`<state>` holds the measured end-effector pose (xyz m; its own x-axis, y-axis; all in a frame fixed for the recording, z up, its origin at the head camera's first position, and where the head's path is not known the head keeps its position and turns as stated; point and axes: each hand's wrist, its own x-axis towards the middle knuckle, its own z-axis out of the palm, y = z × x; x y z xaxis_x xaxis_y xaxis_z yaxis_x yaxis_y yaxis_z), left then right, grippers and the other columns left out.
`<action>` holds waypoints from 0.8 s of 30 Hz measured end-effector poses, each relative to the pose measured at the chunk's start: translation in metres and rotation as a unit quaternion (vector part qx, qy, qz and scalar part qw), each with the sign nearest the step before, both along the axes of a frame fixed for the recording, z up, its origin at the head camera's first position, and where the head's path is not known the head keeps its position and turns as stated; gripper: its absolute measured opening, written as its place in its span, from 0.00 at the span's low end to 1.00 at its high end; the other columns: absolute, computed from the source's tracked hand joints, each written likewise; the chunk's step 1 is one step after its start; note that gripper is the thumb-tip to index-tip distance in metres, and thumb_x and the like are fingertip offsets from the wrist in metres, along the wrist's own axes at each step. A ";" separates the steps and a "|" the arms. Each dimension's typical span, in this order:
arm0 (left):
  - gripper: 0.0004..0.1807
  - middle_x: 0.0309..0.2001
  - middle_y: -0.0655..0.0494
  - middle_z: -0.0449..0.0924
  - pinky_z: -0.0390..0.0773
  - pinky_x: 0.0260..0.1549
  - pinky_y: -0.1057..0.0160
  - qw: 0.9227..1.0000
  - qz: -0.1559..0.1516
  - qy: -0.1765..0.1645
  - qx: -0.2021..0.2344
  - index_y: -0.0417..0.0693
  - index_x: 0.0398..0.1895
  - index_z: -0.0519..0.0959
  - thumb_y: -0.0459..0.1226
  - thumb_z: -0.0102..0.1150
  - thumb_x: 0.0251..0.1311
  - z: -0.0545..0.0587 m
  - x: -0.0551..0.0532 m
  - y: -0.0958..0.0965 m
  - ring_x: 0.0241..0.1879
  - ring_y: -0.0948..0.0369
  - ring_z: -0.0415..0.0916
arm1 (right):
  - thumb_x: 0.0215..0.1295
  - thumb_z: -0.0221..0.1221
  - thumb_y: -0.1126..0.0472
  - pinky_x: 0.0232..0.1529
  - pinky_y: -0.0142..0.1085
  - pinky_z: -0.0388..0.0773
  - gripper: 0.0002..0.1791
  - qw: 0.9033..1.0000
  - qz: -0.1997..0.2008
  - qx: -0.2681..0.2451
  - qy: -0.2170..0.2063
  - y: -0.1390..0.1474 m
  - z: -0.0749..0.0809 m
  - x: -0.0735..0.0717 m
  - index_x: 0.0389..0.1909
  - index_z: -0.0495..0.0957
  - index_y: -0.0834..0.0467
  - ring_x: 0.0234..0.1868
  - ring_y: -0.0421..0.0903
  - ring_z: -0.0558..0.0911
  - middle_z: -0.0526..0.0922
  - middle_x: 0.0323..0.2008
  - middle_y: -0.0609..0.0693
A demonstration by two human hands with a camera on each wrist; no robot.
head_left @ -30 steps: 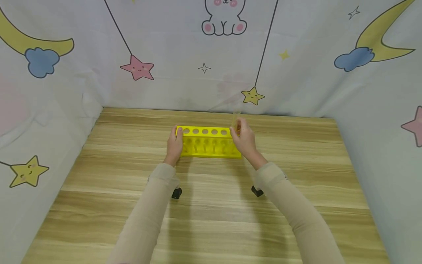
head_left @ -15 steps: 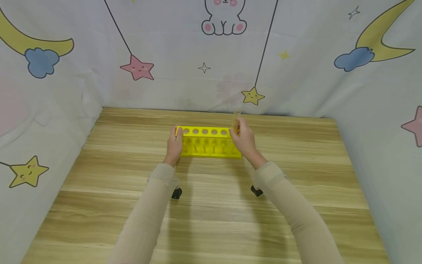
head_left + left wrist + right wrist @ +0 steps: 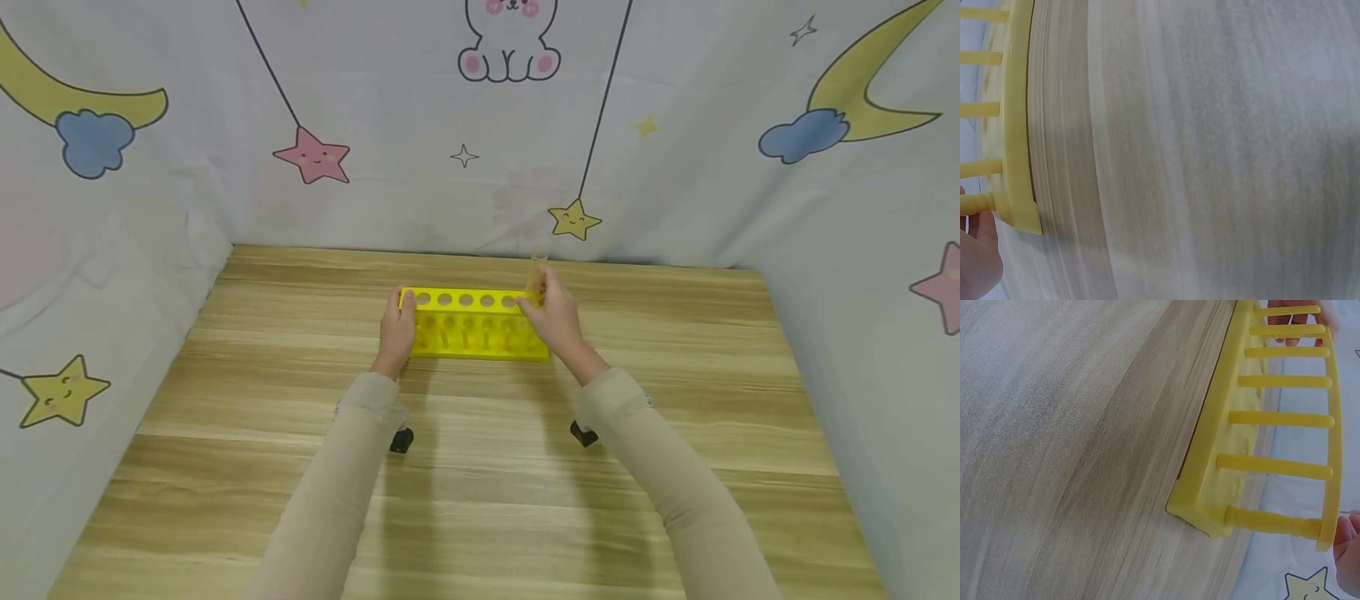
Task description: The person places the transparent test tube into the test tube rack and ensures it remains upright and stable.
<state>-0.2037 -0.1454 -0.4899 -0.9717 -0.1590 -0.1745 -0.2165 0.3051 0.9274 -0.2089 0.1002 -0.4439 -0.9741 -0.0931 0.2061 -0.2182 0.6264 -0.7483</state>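
A yellow test tube rack point(image 3: 480, 337) stands on the table, with a row of round holes along its top and a row of pegs behind its front opening. My left hand point(image 3: 396, 333) grips the rack's left end, thumb on the top; in the left wrist view its fingers touch the end post point(image 3: 977, 203). At the opposite end, my right hand point(image 3: 557, 318) pinches a clear test tube point(image 3: 538, 265), whose upper part rises above the rack. Fingers hide the tube's lower part, so I cannot tell whether it sits in a hole. In the right wrist view, the right hand point(image 3: 1349, 556) is beside the top rail.
The wood-grain table point(image 3: 487, 500) extends around the rack on all sides. A white cloth point(image 3: 420, 200) with printed stars and moons hangs behind and at both sides. Small black pieces point(image 3: 402, 440) show under both wrists.
The test tube has straightened slightly, and my right thumb has shifted a little left over the rack's top. My left hand and the rack keep their place.
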 end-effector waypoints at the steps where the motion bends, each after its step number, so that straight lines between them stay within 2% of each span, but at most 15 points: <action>1: 0.31 0.65 0.50 0.56 0.52 0.63 0.52 1.000 0.000 0.000 0.001 0.50 0.65 0.52 0.57 0.27 0.64 0.000 0.000 0.000 0.65 0.54 0.51 | 0.54 0.60 0.61 0.44 0.40 0.75 0.25 1.000 0.000 -0.001 -0.001 0.001 0.000 0.000 0.50 0.61 0.61 0.44 0.51 0.74 0.72 0.38 0.56; 4: 0.31 0.65 0.49 0.56 0.54 0.63 0.52 1.000 -0.001 -0.002 -0.004 0.50 0.64 0.53 0.57 0.27 0.64 0.001 0.000 0.001 0.64 0.53 0.52 | 0.54 0.60 0.60 0.48 0.42 0.73 0.30 1.000 -0.001 -0.008 -0.002 0.005 0.001 0.001 0.56 0.59 0.60 0.48 0.52 0.72 0.72 0.44 0.58; 8: 0.31 0.65 0.49 0.56 0.54 0.62 0.51 1.000 0.001 0.000 -0.009 0.51 0.64 0.54 0.57 0.27 0.63 -0.001 0.000 0.000 0.65 0.52 0.52 | 0.53 0.61 0.59 0.50 0.44 0.71 0.32 1.000 0.003 -0.009 0.003 0.010 0.002 0.003 0.58 0.59 0.59 0.50 0.52 0.70 0.70 0.49 0.59; 15: 0.31 0.66 0.49 0.55 0.54 0.62 0.51 1.000 0.002 0.004 -0.009 0.52 0.64 0.54 0.58 0.28 0.63 -0.003 -0.001 -0.001 0.65 0.52 0.51 | 0.52 0.62 0.59 0.50 0.45 0.71 0.34 1.000 0.014 -0.011 0.024 0.016 0.003 0.005 0.59 0.59 0.62 0.50 0.54 0.69 0.70 0.49 0.60; 24: 0.31 0.66 0.50 0.54 0.53 0.63 0.52 1.000 -0.004 0.001 -0.006 0.52 0.64 0.53 0.58 0.27 0.63 -0.001 0.001 -0.001 0.66 0.52 0.50 | 0.50 0.63 0.59 0.52 0.46 0.68 0.33 0.999 -0.002 -0.011 0.043 0.027 0.000 0.006 0.56 0.62 0.64 0.51 0.57 0.69 0.71 0.49 0.61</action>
<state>-0.2032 -0.1462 -0.4908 -0.9735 -0.1532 -0.1700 -0.2115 0.3188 0.9239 -0.2031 0.1273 -0.4434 -0.9533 -0.0840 0.2902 -0.2794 0.6103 -0.7412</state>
